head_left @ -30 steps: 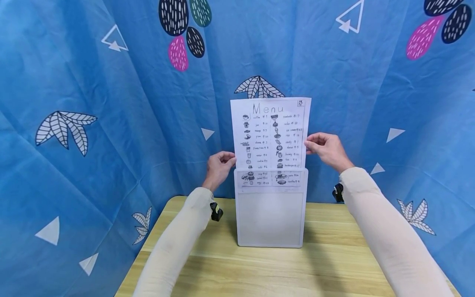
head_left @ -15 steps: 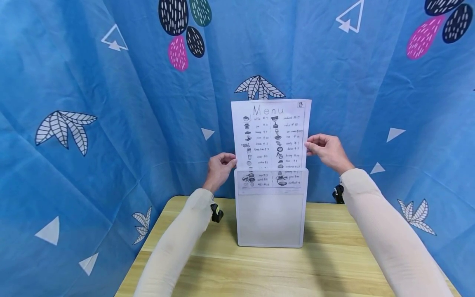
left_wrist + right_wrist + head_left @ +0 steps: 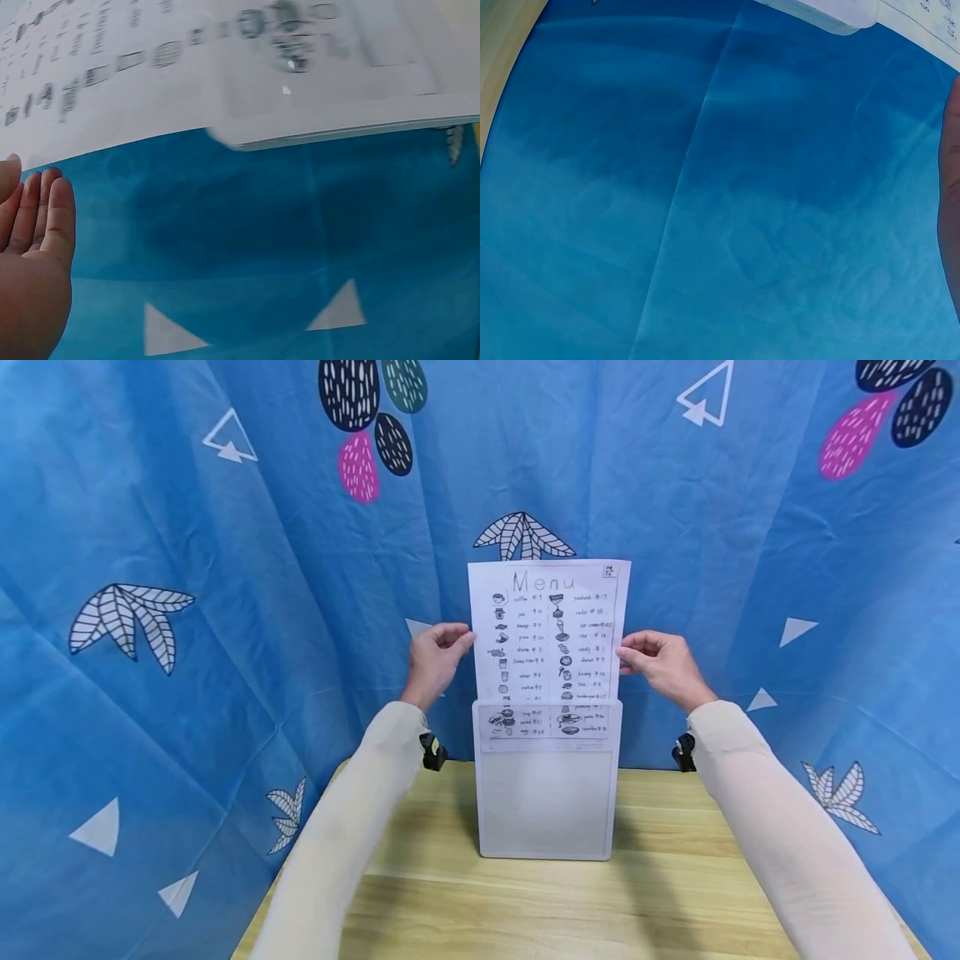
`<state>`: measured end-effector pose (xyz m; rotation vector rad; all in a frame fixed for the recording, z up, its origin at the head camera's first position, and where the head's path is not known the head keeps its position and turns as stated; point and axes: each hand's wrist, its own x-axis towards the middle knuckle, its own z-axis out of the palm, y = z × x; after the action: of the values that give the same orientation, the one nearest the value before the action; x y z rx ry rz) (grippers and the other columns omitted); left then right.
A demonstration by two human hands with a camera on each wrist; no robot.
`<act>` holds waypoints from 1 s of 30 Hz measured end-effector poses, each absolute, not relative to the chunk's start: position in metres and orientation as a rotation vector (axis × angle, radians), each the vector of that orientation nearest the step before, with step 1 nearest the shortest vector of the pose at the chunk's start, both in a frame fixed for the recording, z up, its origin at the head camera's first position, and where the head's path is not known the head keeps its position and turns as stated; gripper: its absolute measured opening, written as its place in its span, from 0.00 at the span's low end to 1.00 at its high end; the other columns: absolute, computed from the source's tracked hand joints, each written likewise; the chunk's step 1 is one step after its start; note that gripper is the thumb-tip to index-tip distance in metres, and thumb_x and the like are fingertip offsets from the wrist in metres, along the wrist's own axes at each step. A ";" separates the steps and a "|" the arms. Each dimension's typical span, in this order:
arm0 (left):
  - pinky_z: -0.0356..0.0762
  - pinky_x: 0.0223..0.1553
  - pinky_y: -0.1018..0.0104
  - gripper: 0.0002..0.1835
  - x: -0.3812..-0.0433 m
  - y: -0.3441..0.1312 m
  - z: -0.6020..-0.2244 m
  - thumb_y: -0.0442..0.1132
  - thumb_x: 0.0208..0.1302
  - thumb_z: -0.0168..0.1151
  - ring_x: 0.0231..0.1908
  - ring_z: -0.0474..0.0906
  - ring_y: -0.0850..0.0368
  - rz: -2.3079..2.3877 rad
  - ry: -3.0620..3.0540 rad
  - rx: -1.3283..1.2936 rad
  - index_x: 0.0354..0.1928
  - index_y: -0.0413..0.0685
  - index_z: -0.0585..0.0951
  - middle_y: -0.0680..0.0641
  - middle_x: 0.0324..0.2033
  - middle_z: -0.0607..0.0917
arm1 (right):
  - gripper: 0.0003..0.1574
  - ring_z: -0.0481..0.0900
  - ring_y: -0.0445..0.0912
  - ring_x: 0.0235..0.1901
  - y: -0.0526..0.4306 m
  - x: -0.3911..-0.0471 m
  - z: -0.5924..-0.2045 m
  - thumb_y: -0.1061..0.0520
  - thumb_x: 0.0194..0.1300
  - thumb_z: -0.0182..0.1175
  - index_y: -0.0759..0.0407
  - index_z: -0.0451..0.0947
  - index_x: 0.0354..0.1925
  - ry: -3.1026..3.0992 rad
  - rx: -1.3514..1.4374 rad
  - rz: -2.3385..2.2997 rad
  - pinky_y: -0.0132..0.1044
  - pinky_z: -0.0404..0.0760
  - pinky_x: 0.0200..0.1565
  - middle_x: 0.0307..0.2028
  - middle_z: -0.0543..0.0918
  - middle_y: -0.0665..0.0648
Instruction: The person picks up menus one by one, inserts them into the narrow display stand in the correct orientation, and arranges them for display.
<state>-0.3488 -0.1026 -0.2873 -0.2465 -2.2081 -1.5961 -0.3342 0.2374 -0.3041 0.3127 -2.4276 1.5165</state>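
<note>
In the head view a white paper menu (image 3: 551, 635) with handwritten items and small drawings stands upright. Its lower part sits inside a clear, white-rimmed sleeve (image 3: 546, 806) standing on the table. My right hand (image 3: 665, 668) pinches the paper's right edge between thumb and fingers. At the left edge, my left hand (image 3: 437, 662) has its fingertips close to the paper. The left wrist view shows that hand's fingers (image 3: 54, 217) fairly straight, with the thumb apart from them beside the menu's edge. Only a strip of the right hand (image 3: 951, 195) appears in the right wrist view.
A wooden table (image 3: 420, 893) carries the sleeve near its back edge. Behind and at the sides hangs a blue patterned cloth (image 3: 300, 568). Black wrist cameras (image 3: 432, 752) stick out from both cuffs.
The menu has slid slightly down into the sleeve, mostly in the first half second. My left hand has since moved up along the left edge. My right hand has stayed nearly still.
</note>
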 end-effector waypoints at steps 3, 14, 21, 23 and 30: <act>0.79 0.52 0.59 0.14 -0.351 -0.101 -0.278 0.41 0.69 0.66 0.47 0.82 0.53 -1.576 -2.210 -0.258 0.51 0.43 0.85 0.45 0.45 0.86 | 0.16 0.87 0.46 0.37 0.237 -0.335 -0.304 0.55 0.73 0.59 0.67 0.79 0.50 -2.433 0.295 1.510 0.28 0.83 0.41 0.47 0.84 0.63; 0.81 0.50 0.60 0.10 -0.351 -0.099 -0.273 0.38 0.69 0.65 0.43 0.83 0.52 -1.578 -2.188 -0.265 0.47 0.40 0.85 0.43 0.41 0.86 | 0.21 0.87 0.49 0.40 0.237 -0.335 -0.294 0.50 0.72 0.61 0.65 0.80 0.52 -2.429 0.306 1.475 0.44 0.82 0.53 0.48 0.83 0.64; 0.81 0.50 0.60 0.10 -0.352 -0.100 -0.277 0.37 0.69 0.65 0.43 0.84 0.51 -1.597 -2.191 -0.248 0.47 0.40 0.85 0.43 0.41 0.86 | 0.23 0.85 0.37 0.35 0.232 -0.338 -0.256 0.47 0.71 0.62 0.64 0.81 0.53 -2.327 0.280 1.411 0.37 0.83 0.47 0.45 0.85 0.58; 0.81 0.51 0.60 0.10 -0.352 -0.101 -0.278 0.37 0.69 0.65 0.43 0.83 0.51 -1.602 -2.191 -0.245 0.47 0.40 0.85 0.43 0.41 0.86 | 0.23 0.85 0.37 0.35 0.230 -0.337 -0.242 0.48 0.70 0.63 0.64 0.81 0.53 -2.287 0.280 1.414 0.35 0.83 0.47 0.44 0.85 0.57; 0.81 0.50 0.59 0.10 -0.351 -0.101 -0.282 0.38 0.69 0.65 0.42 0.83 0.51 -1.606 -2.200 -0.249 0.47 0.40 0.85 0.43 0.41 0.86 | 0.23 0.84 0.42 0.39 0.224 -0.332 -0.216 0.46 0.69 0.61 0.62 0.82 0.53 -2.255 0.268 1.438 0.35 0.82 0.49 0.45 0.84 0.56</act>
<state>-0.3514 -0.1006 -0.2818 -0.2493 -2.1998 -1.6062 -0.3316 0.2243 -0.2161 0.2684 -2.2553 1.4381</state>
